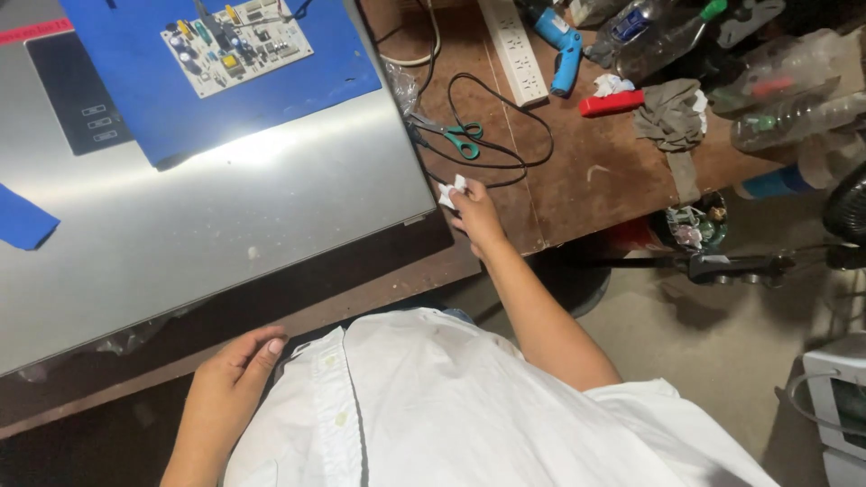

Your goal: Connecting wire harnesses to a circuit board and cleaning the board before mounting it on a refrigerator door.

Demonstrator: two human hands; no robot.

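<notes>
My right hand (475, 215) reaches out over the brown workbench (586, 171) and pinches a small crumpled white paper scrap (448, 193), right beside the corner of a large silvery metal panel (225, 216). My left hand (236, 361) rests against my white shirt at the bench's near edge, fingers loosely together and holding nothing. A blue mat (225, 90) lies on the panel and carries a white circuit board (236, 45).
Green-handled scissors (460, 137) and a looped black cable (514, 126) lie just beyond my right hand. Farther back are a white power strip (514, 45), a blue electric screwdriver (561, 45), a red tool (612, 103), a grey rag (669, 117) and clear plastic bottles (785, 99).
</notes>
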